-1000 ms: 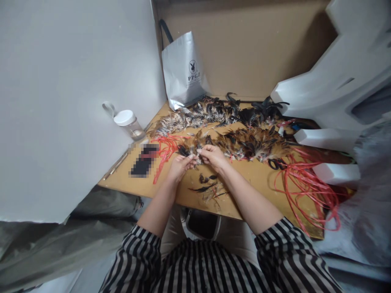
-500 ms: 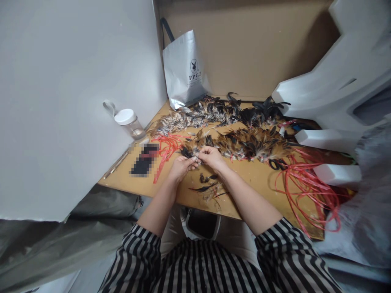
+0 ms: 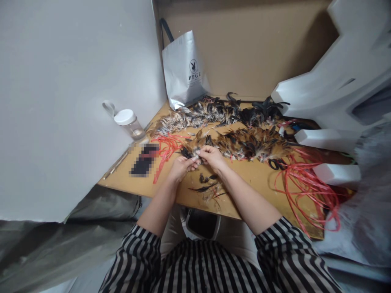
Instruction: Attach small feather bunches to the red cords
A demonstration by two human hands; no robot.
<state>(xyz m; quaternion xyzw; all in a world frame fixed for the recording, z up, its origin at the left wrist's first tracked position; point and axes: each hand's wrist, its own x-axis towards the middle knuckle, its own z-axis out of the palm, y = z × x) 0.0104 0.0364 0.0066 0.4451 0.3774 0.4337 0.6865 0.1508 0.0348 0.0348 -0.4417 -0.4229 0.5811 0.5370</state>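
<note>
Both hands meet over the wooden tabletop (image 3: 180,191), pinching the base of a small bunch of brown and black feathers (image 3: 195,142). My left hand (image 3: 184,166) has thumb and fingers closed at the quill end. Close against it, my right hand (image 3: 211,158) pinches the same spot from the other side. The exact grip between the fingertips is too small to make out. Right of the hands lies a row of brown feather bundles (image 3: 253,142). Loose feather scraps (image 3: 210,191) lie just below the right wrist.
Behind are more dark and speckled feathers (image 3: 220,112) and a silver bag (image 3: 185,73). Red plastic strips (image 3: 305,187) spill over the right side, beside black-handled scissors (image 3: 277,164). More red strips (image 3: 168,146), a lidded clear jar (image 3: 130,122) and a blurred-out dark object (image 3: 145,160) are left.
Almost nothing differs. Both hands keep their pinch at the feather bases, with only a slight shift of the right fingers.
</note>
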